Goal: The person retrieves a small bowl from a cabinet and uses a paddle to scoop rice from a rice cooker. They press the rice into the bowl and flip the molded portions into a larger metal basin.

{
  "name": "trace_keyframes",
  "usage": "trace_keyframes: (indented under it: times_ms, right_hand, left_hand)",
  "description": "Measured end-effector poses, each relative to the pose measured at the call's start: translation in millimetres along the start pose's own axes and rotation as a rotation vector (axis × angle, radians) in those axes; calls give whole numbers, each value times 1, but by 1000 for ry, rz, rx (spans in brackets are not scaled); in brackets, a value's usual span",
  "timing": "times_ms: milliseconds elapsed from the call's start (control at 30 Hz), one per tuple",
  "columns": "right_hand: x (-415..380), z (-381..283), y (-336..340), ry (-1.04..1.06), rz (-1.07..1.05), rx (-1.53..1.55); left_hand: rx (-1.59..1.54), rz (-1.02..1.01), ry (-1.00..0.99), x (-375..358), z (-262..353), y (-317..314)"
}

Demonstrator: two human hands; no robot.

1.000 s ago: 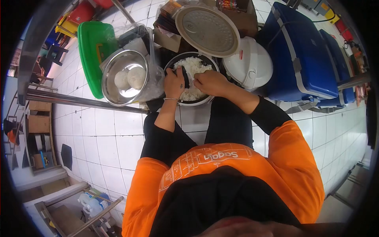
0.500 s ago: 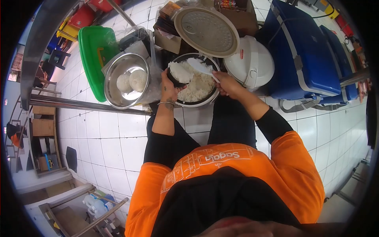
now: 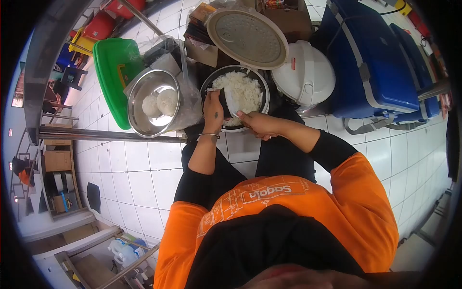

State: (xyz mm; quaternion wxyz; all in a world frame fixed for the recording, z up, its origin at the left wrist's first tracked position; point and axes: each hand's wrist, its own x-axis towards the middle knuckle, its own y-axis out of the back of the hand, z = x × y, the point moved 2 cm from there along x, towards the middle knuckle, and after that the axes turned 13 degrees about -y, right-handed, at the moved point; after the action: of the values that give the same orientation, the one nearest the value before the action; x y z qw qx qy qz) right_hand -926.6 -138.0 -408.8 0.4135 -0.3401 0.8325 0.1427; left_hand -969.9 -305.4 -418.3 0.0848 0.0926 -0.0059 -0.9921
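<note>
White cooked rice (image 3: 246, 87) fills part of a round rice cooker pot (image 3: 264, 89) with its lid (image 3: 248, 37) raised behind it. My left hand (image 3: 213, 111), at the pot's near left, is closed around a small black bowl (image 3: 223, 102), mostly hidden by the hand and turned toward the rice. My right hand (image 3: 257, 123) grips the handle of a white rice paddle (image 3: 231, 99), whose blade is at the bowl's opening. To the left, a steel mixing bowl (image 3: 134, 108) holds two rounded mounds of rice (image 3: 167, 102).
A green plastic lid (image 3: 109, 79) leans behind the steel bowl. Right of the pot stand a closed white rice cooker (image 3: 308, 72) and a large blue cooler box (image 3: 373, 62). A metal rail (image 3: 110, 134) runs at the left; cardboard boxes (image 3: 288, 21) stand behind.
My left hand has turned the rice-filled bowl inward and lowered it over the pot. My right hand has moved down and left, bringing the paddle from the back of the pot to the bowl.
</note>
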Motion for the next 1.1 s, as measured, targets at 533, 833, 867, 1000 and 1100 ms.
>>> trace_keyframes:
  times_ms: [533, 833, 867, 1000, 1100]
  right_hand:
    - [27, 20, 19, -195, -465, 1078]
    - [24, 21, 8, -119, -286, 1059]
    - [20, 20, 9, -127, -295, 1049]
    - [-11, 7, 13, 43, -243, 941]
    - [-14, 6, 17, 85, -211, 924]
  left_hand:
    - [-481, -15, 194, 9, -11, 26]
    - [-1044, -137, 192, -6, 19, 32]
    - [-1031, -118, 127, -7, 33, 42]
    - [-807, 76, -62, 2, 106, 102]
    - [-212, 49, -482, 37, 122, 160]
